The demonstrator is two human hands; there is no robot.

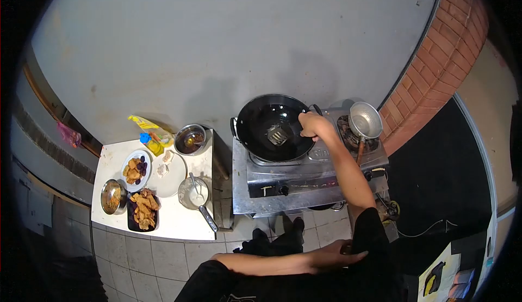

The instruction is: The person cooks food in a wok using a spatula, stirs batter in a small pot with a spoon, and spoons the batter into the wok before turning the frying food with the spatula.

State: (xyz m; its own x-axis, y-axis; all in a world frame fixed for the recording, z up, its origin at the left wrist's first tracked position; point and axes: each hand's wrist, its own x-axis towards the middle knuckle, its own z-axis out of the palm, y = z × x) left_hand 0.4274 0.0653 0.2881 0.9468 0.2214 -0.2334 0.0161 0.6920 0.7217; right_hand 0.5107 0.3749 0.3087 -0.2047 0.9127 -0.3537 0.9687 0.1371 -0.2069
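Observation:
Over the right side of a black wok (253,119), my right hand (312,126) is closed, and it seems to grip a slotted spatula (277,135) whose handle is hard to make out against the dark metal. The spatula's head rests low inside the wok, where some shiny liquid shows. My left hand (334,256) is held across my body, close to my right sleeve. Its fingers are apart and nothing shows in them.
The wok sits on a steel gas stove (261,185); a small saucepan (365,121) stands on the right burner. On the white side table (179,223) are fried pieces in a black tray (143,210), a plate (137,170), bowls, a handled pot (193,194) and a yellow bottle (155,147).

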